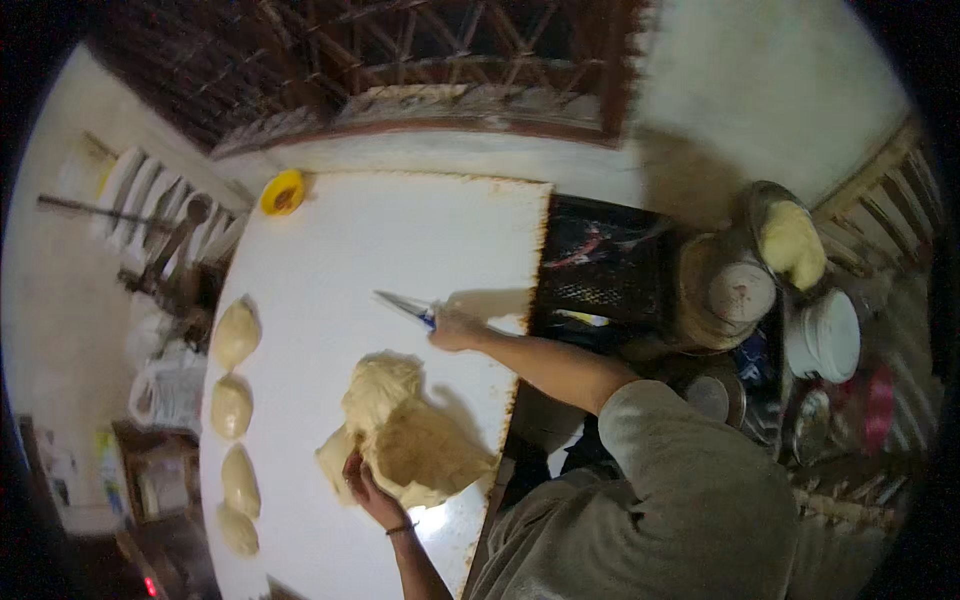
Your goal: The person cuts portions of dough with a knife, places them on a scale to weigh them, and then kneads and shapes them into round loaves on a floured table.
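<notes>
The far tabletop (420, 235) is mostly left open; nearer, passage is blocked by knife (404, 306), dough mass (425, 450) and dough portions (232, 409).

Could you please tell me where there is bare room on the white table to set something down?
The widest bare patch on the white table lies between the yellow bowl and the knife in the right hand. A narrower strip runs between the row of small dough pieces and the large dough. It's crowded around the large dough, by the left hand.
</notes>
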`<state>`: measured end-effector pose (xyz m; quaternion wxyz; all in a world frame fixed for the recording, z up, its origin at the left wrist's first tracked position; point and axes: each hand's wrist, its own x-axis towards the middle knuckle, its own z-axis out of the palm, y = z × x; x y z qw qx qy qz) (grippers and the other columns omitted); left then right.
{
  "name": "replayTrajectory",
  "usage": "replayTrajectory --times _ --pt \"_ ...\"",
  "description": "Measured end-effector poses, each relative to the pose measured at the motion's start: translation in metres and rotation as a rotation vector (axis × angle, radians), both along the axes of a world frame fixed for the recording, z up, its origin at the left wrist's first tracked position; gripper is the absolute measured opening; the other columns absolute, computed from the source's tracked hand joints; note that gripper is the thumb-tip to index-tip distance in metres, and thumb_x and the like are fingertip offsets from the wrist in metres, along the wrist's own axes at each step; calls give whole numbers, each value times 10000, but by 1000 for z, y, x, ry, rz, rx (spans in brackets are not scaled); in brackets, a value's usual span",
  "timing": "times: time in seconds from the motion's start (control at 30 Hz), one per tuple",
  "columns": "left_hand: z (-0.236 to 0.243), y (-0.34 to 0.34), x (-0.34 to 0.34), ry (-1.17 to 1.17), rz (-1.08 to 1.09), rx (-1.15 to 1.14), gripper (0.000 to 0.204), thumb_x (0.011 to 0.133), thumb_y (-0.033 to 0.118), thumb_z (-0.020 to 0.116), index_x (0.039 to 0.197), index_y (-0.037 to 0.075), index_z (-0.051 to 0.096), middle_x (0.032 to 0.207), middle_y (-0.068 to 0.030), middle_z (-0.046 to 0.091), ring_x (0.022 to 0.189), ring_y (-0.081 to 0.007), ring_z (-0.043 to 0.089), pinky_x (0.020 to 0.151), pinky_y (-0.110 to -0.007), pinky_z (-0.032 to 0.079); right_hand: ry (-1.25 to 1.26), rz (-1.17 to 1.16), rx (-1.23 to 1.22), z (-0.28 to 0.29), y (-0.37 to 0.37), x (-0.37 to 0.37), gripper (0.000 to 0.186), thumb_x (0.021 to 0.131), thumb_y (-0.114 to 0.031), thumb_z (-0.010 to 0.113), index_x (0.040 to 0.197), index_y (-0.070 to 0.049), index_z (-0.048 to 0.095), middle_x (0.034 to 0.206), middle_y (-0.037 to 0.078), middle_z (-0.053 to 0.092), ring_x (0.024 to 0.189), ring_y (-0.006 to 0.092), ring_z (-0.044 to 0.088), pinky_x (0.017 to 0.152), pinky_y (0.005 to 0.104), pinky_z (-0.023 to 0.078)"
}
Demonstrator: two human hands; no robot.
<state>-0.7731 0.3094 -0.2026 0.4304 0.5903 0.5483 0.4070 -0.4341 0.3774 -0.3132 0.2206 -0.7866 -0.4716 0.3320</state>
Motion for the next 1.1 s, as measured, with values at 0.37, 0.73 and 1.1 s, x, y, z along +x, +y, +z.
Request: replayTrajectory --times 0.37,0.73,1.1 --pt "68 -161 379 -7 -1137 -36 170 988 35 588 1149 18 640 1157 -95 657 1096 -187 615 964 -329 485 616 -964 750 169 -473 137 155 938 -140 556 1071 -61 556 758 13 500 593 101 440 547 268 365" --pt "132 -395 704 573 -1979 2060 641 972 277 541 1563 361 309 1653 87 261 1531 -198 220 1273 -455 136 795 -1511 1267 162 -650 173 209 982 -286 600 977 -81 564 677 27 484 531 135 446 513 337 402" --pt "131 -365 754 121 -1985 485 324 829 205 808 1092 40 714 942 -120 722 864 -220 692 800 -384 557 843 -1530 1163 160 -641 221 365 1019 -445 517 995 -83 561 655 2 468 489 135 426 483 341 408"
